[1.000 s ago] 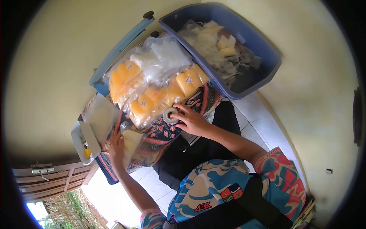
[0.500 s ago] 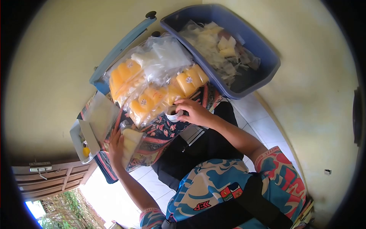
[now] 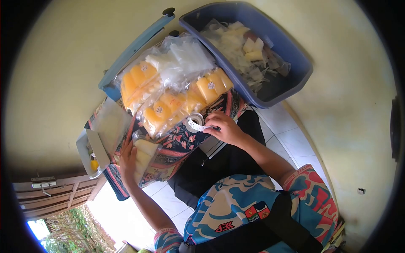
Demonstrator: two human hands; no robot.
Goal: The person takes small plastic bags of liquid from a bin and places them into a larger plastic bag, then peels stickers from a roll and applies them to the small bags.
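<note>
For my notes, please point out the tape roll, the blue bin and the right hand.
Tape roll (image 3: pixel 196 125), head view: on its loose white strip.
Blue bin (image 3: pixel 286 47), head view: on its inner wall.
Right hand (image 3: pixel 227 128), head view: on its back.

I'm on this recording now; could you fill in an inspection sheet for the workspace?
Surface: black-and-red floral cloth, partly covered.
Job's things: white round roll with a loose white strip bearing small marks; flat clear plastic pack with pale-yellow contents.
Clutter: clear plastic packs of orange contents; stacked clear plastic bags; open white box; long blue bar with black knob.
Hands: right hand pinches the strip's end; left hand lies open at the pale-yellow pack's left edge.
Cables: nothing seen.
Surroundings: blue plastic bin holding pale scraps; pale-yellow wall; white floor tiles.
</note>
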